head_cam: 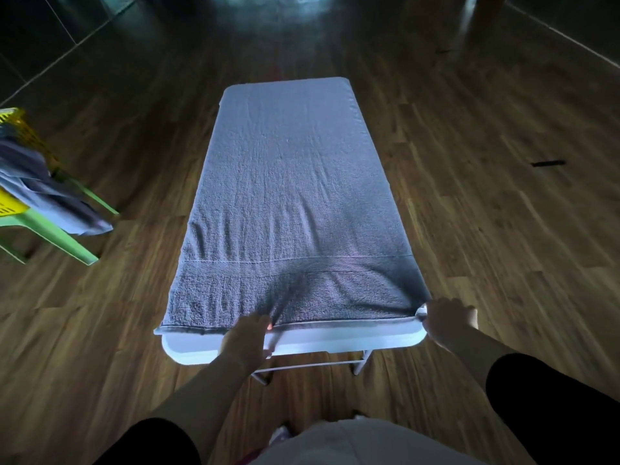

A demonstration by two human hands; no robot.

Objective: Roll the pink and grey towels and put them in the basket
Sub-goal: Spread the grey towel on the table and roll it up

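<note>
Grey towel (288, 203) lies flat on the surface (302, 344); left hand (246, 333) fingers pinch its near hem; right hand (448, 318) fingers curl, gripping its near corner.

The grey towel (288, 203) covered nearly all of the white table (302, 344), leaving only its near rim showing. The yellow basket (13, 129) and green chair (50, 229) were cut off by the left edge, partly hidden under draped grey cloth (43, 196).
</note>
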